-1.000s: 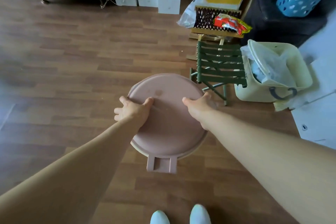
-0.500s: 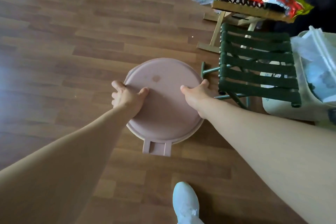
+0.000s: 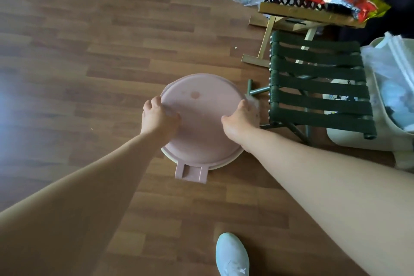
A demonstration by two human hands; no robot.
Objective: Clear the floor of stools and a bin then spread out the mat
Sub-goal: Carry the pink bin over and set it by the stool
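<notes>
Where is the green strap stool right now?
The green strap stool stands right of centre in the head view, between the pink bin and the cream basket.

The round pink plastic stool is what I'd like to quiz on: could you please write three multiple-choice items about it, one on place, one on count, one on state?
1. Where does the green strap-seat folding stool stand relative to the round pink plastic stool?
A. To its right
B. To its left
C. Stacked on it

2. How many green straps form the folding stool's seat?
A. Two
B. Six
C. Ten

3. How do the hands meet the pink stool?
A. Both hover clear of it
B. Only one touches it
C. Left hand and right hand grip opposite edges

Answers: 1 A, the green stool sits on the wooden floor right of the pink one. 2 B, six straps show across the frame. 3 C, each hand wraps one side of the seat rim.
</notes>
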